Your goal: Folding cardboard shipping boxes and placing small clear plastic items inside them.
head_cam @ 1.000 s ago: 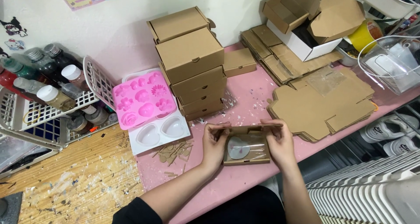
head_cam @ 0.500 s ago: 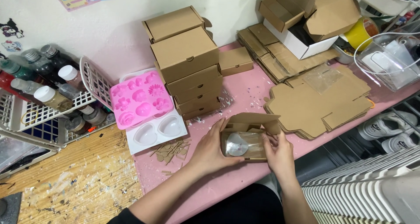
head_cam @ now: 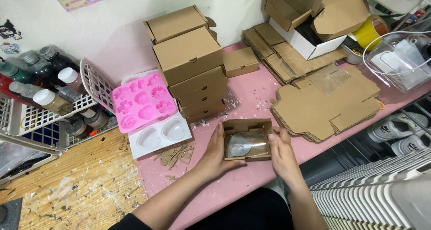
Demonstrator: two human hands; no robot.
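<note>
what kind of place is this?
Probably a home craft and packing bench rather than a factory: a stack of closed brown cardboard boxes against the wall, flat unfolded cardboard box blanks on the pink tabletop, and a pink silicone flower mould. Both hands hold a small open cardboard box.

Looks like a home craft-packing corner: pink table (head_cam: 251, 100) with stacked cardboard boxes (head_cam: 191, 64), silicone molds (head_cam: 142, 103) beside them.

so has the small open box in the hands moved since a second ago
Cannot tell; the camera shifted. The small box sits about as far below the box stack; only its flaps closed up.
</note>
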